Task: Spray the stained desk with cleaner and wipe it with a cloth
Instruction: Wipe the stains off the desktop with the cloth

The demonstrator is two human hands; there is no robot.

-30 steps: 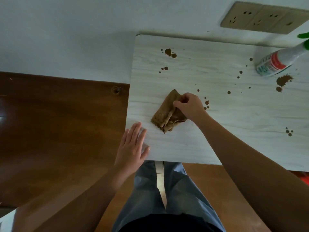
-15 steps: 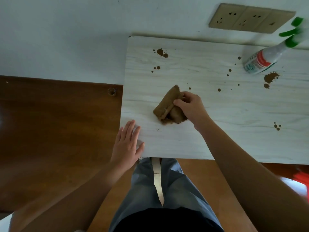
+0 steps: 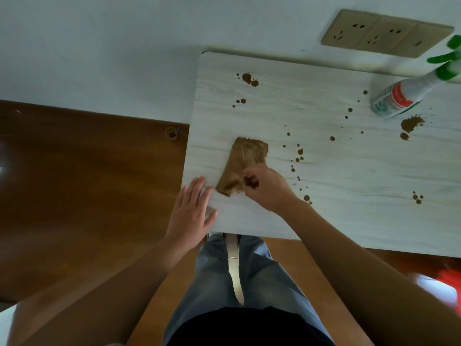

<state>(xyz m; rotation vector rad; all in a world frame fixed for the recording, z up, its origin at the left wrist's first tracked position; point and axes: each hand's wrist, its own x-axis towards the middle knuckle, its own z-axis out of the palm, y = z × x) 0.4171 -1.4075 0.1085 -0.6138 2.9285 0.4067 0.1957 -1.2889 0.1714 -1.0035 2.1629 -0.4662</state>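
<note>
White wood-grain counter (image 3: 349,186) against a pale wall, brown stain spots (image 3: 249,79) scattered across it. Left hand (image 3: 193,211) lies flat with fingers spread on the near-left corner, gripping nothing; just right of it the right hand (image 3: 265,187) pinches the near end of the brown cloth (image 3: 245,158), which lies on the counter. Spray bottle (image 3: 401,96) stands at far right, well apart.

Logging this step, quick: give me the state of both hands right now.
Left hand: open, flat on the desk near its corner, holding nothing.
Right hand: closed, pinching the brown cloth.
</note>
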